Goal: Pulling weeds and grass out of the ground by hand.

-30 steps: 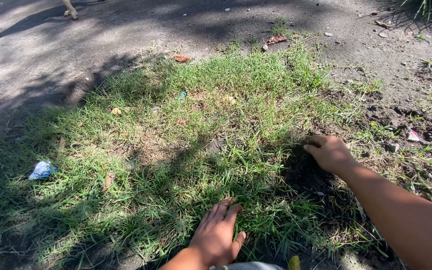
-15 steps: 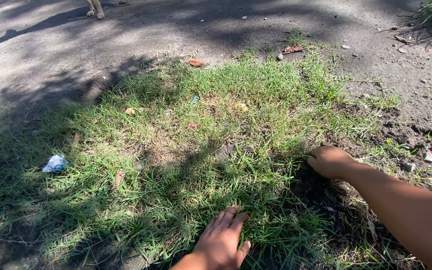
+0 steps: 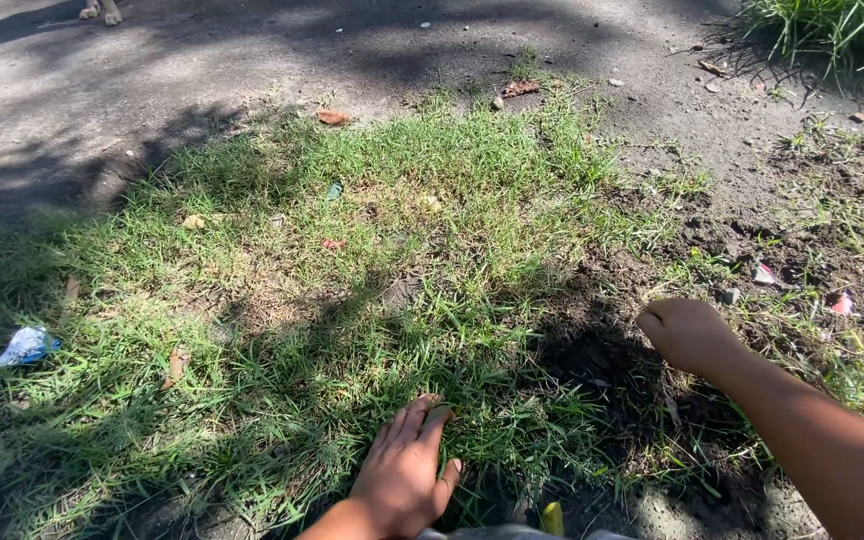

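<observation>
My left hand (image 3: 404,475) lies flat, palm down, on a patch of short grass (image 3: 402,230) at the bottom centre, its fingers stretched forward and holding nothing. My right hand (image 3: 689,335) reaches in from the right, curled into a fist just above dark bare soil (image 3: 592,350) at the edge of the grass. I cannot see anything inside the fist. My own shadow covers the near part of the grass.
A crumpled blue wrapper (image 3: 25,346) lies in the grass at left. Dry leaves (image 3: 332,117) and red scraps (image 3: 840,303) are scattered about. Grey pavement runs along the top, with an animal's paws (image 3: 100,12) at its far edge. A grass tuft (image 3: 832,25) grows top right.
My right hand has closed from curled fingers into a fist and drawn back off the grass edge toward me. My left hand stays flat on the grass. The view has shifted.
</observation>
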